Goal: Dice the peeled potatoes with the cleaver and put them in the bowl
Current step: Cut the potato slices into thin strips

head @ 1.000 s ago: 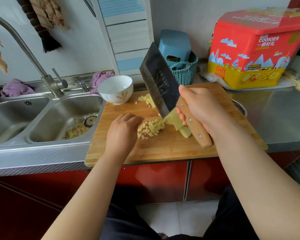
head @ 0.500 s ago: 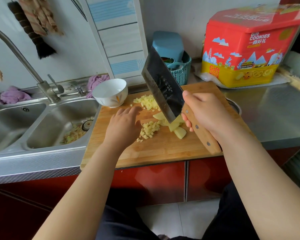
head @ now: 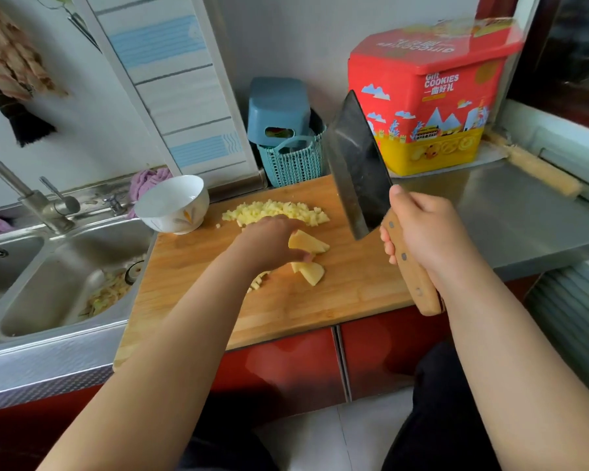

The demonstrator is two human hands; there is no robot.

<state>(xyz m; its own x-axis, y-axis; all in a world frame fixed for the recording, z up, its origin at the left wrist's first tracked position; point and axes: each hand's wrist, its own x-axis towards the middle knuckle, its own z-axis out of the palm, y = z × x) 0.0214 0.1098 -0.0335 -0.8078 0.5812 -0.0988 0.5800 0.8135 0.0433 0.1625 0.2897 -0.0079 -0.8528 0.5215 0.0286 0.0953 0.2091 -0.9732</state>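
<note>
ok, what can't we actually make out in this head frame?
- Bowl contents: head view, near rim hides the inside.
- Left hand fingers: motion-blurred; hold on the potato wedge unclear.
- Small diced pile: mostly behind the left forearm.
- Cleaver edge: too dark to judge; right hand covers the upper handle.
- Sink scraps: too blurred to identify.
</note>
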